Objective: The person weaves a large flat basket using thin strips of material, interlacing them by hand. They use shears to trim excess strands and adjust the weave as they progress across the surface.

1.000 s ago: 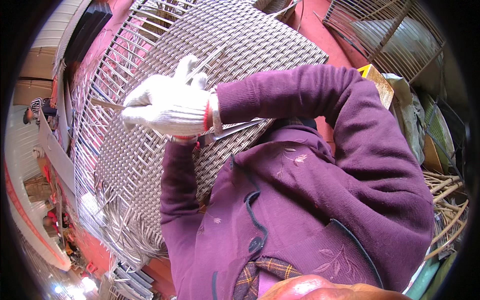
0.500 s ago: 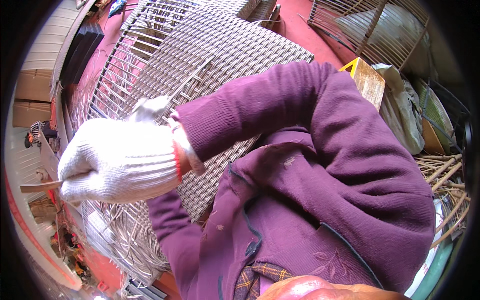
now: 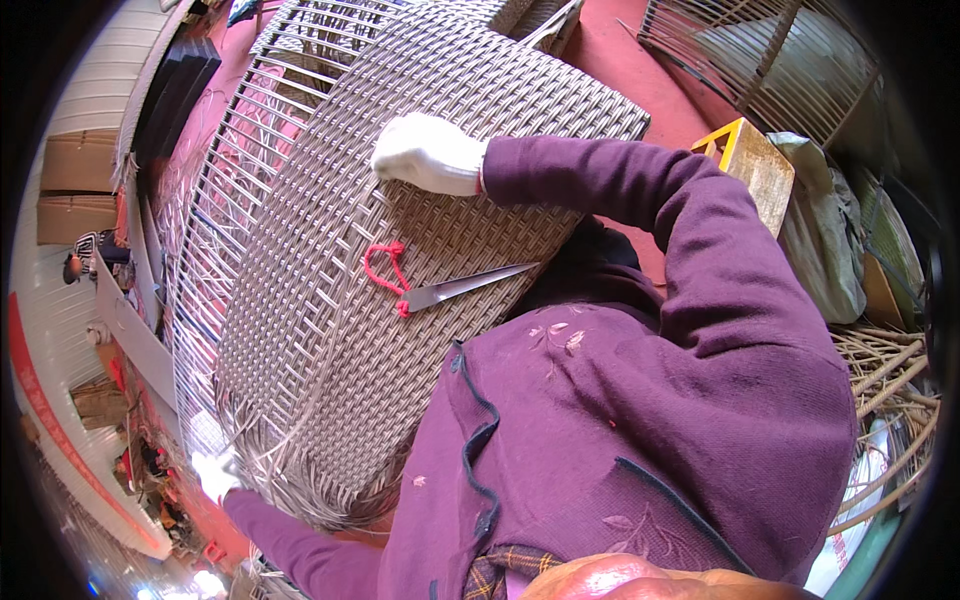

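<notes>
1. Lying mid-face and reaching toward twelve o'clock: woven panel (image 3: 540, 110), grey-brown, tightly latticed from flat glossy strips, with thin bare ribs (image 3: 250, 105) at ten.
2. Over the weave, just past eleven: right hand (image 3: 428, 155), in a white knit glove, with fingers curled closed; cannot tell of any strip gripped inside.
3. Out at eight, near wiry loose strands (image 3: 310, 480): left hand (image 3: 215, 476), likewise white-gloved; cannot tell open fingers from closed in the glare.
4. Resting on the weave at centre: smooth tapered metal blade (image 3: 460, 291), pointing between two and three, with looped red cord (image 3: 397, 248) at the blunt end.
5. Off at two: rough wooden box (image 3: 762, 182), yellow-edged.
</notes>
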{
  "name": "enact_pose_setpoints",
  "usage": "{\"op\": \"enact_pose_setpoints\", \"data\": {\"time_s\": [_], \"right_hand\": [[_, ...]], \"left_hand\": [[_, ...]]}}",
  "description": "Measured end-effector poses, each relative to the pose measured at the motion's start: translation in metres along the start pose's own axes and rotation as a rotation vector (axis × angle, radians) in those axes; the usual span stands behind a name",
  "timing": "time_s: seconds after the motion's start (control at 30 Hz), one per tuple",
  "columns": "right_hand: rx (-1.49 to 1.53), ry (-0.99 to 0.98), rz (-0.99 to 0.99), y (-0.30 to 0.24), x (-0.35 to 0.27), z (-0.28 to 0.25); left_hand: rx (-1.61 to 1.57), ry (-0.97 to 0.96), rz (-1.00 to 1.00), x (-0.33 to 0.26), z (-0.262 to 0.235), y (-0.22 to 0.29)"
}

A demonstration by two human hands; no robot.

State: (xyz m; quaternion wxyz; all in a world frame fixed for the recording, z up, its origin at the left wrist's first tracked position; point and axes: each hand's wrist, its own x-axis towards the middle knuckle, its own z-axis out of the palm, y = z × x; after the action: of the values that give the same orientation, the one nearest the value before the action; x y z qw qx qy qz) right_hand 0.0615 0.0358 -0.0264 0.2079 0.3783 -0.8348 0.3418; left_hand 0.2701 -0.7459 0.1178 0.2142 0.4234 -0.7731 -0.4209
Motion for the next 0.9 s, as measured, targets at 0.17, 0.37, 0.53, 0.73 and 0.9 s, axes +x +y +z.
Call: {"op": "enact_pose_setpoints", "data": {"time_s": [0.17, 0.37, 0.53, 0.73, 0.9], "right_hand": [[0.541, 0.353, 0.338, -0.068, 0.053, -0.032], [1.079, 0.381, 0.027, -0.254, 0.087, -0.022], [1.401, 0.125, -0.19, -0.276, 0.088, -0.047], [1.432, 0.3, -0.232, -0.273, 0.093, -0.087], [1.509, 0.387, -0.193, -0.27, 0.094, -0.11]], "left_hand": [[0.829, -0.233, 1.09, -0.138, 0.209, 0.096], [-0.024, -0.831, 0.986, -0.329, 0.385, 0.145], [-0.058, -1.055, 1.198, -0.432, 0.471, 0.186], [0.408, -0.691, 1.409, -0.451, 0.478, 0.204], [0.792, -0.65, 1.34, -0.446, 0.475, 0.201]]}}
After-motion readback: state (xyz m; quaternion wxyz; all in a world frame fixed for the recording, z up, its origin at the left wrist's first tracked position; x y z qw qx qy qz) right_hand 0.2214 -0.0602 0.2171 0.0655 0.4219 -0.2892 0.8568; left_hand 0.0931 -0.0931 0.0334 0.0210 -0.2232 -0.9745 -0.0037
